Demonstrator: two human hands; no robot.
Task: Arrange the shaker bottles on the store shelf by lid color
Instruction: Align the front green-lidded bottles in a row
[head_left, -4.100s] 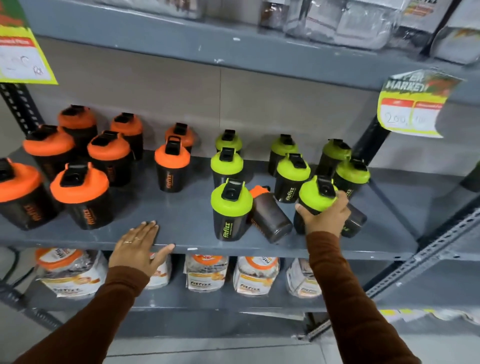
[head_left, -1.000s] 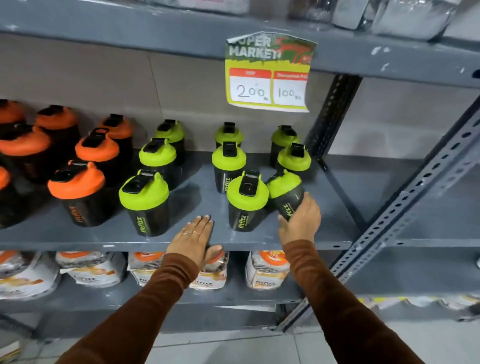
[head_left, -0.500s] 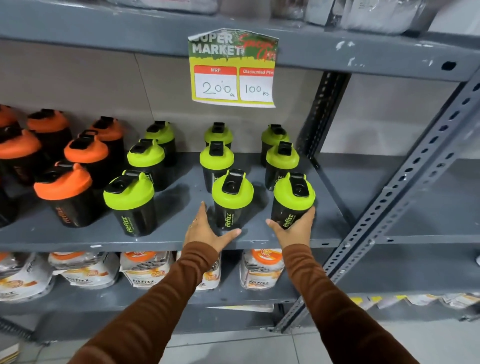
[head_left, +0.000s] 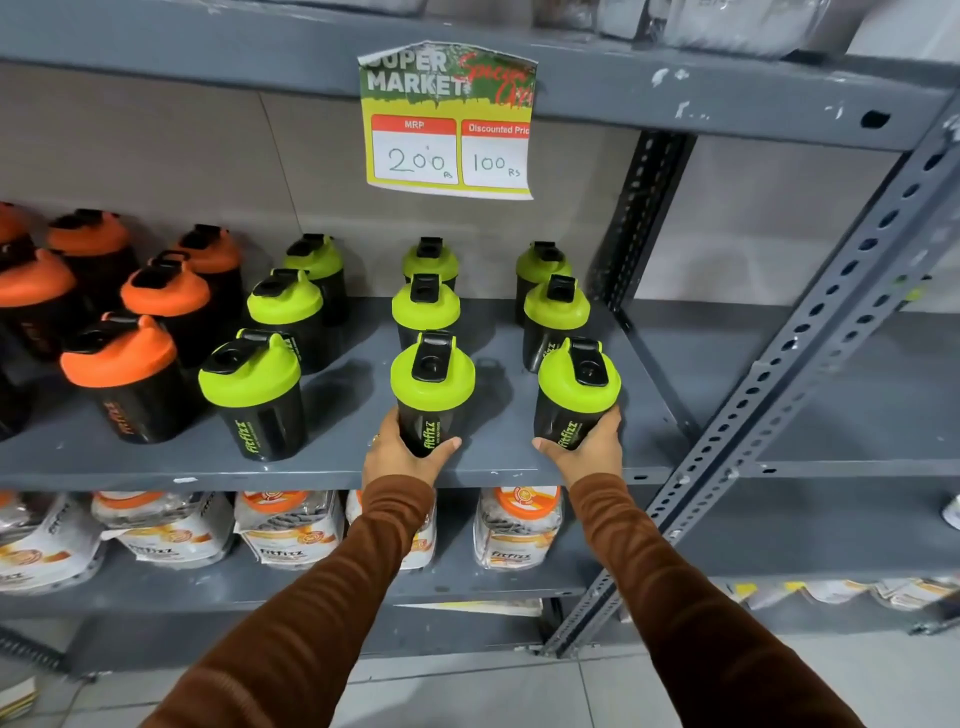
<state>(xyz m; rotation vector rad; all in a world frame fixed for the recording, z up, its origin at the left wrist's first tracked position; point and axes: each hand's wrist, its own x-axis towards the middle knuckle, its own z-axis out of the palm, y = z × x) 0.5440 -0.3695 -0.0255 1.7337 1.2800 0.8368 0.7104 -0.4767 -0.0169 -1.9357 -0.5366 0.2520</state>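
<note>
Black shaker bottles stand on a grey metal shelf (head_left: 332, 467). Several with orange lids (head_left: 117, 358) fill the left side. Several with green lids stand in three columns to the right, the left column fronted by one upright bottle (head_left: 254, 389). My left hand (head_left: 402, 454) wraps the base of the front green-lid bottle of the middle column (head_left: 431, 387). My right hand (head_left: 587, 449) wraps the base of the front green-lid bottle of the right column (head_left: 577, 392). Both bottles stand upright near the shelf's front edge.
A price sign (head_left: 449, 122) hangs from the shelf above. A perforated grey upright (head_left: 810, 332) slants down at the right, with another shelf bay behind it. Bagged products (head_left: 288, 527) lie on the lower shelf, under my arms.
Both hands have closed around the bases of the two front green-lid bottles. The right bottle, tilted a second ago, stands upright. The view has shifted right over the four seconds.
</note>
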